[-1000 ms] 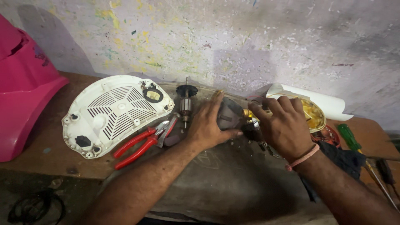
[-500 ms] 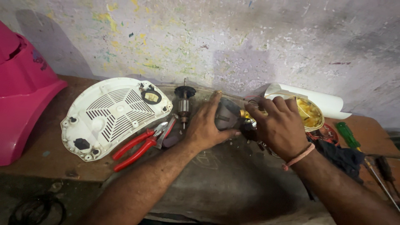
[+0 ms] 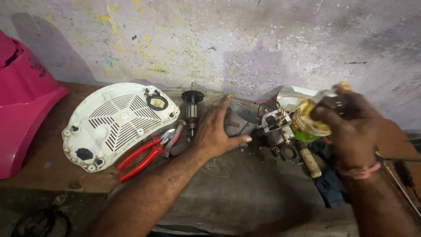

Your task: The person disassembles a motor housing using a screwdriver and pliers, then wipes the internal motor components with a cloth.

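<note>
Left hand (image 3: 215,131) flat on grey motor housing (image 3: 239,120); right hand (image 3: 351,120) gripping lifted yellow-wound coil (image 3: 309,120); armature (image 3: 192,109) out on tabletop (image 3: 245,193), reassembly pending.

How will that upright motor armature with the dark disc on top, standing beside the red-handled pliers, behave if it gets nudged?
The motor armature would probably tip easily: it stands on a narrow shaft end with a wide disc up top. Once down, its round body would likely roll toward the red-handled pliers. Its metal core suggests it is heavy for its size.
</note>
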